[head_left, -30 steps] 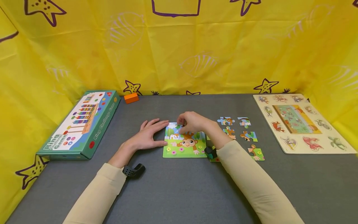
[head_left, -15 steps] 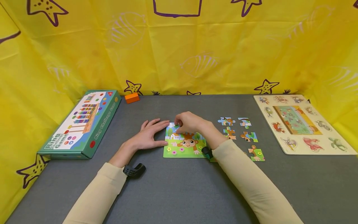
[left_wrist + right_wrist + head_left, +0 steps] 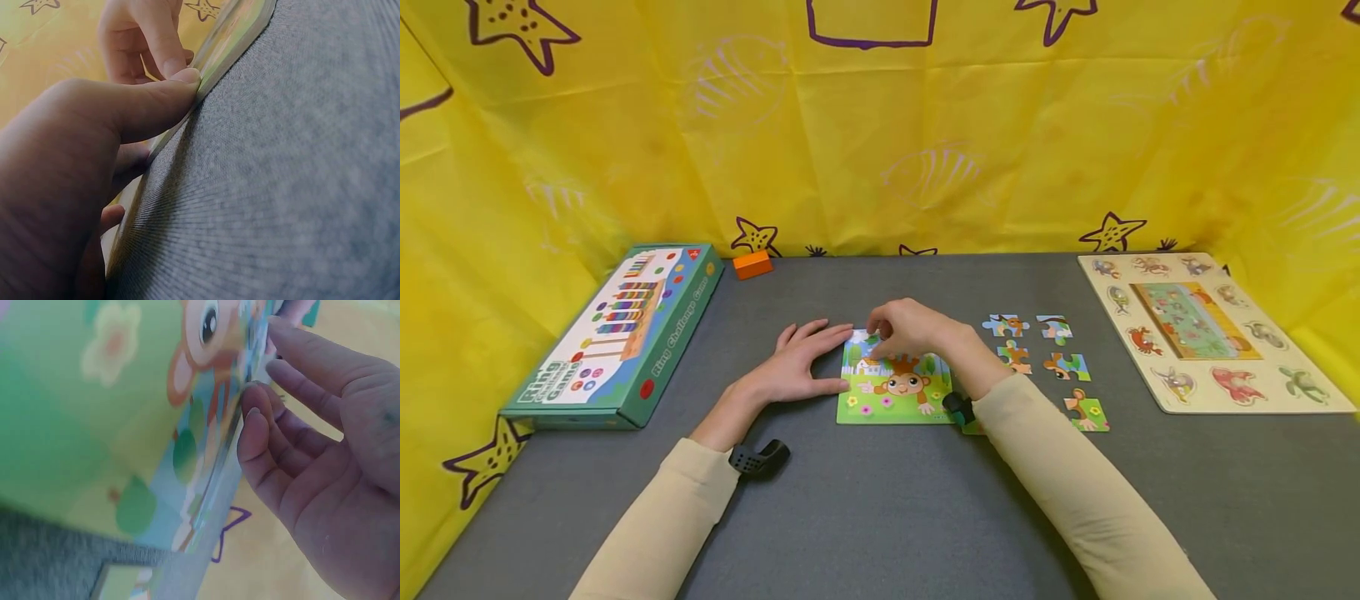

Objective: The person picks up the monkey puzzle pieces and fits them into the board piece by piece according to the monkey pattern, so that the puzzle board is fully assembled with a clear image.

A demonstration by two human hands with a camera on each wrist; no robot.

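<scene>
A square jigsaw board point(image 3: 868, 408) with a cartoon monkey on green grass lies flat in the middle of the table. My left hand point(image 3: 793, 367) rests at its left edge, fingers extended; in the left wrist view the thumb point(image 3: 156, 103) lies along the board's edge. Over the upper part of the picture, my right hand point(image 3: 913, 325) has its fingers curled, with thumb and fingertips at a puzzle piece point(image 3: 861, 342) in the upper-left area, which they partly hide. The right wrist view shows the curled fingers point(image 3: 262, 437) right at the picture's surface.
Several loose puzzle pieces point(image 3: 1069, 365) lie right of the board, some under the right forearm. A wooden sea-animal puzzle point(image 3: 1187, 392) is at the far right. A green game box point(image 3: 662, 358) stands left, an orange block point(image 3: 752, 264) behind it. A yellow curtain point(image 3: 865, 167) closes the back.
My right hand has shifted slightly left over the board's upper part, its thumb now lower against the picture. The left hand has stayed at the edge.
</scene>
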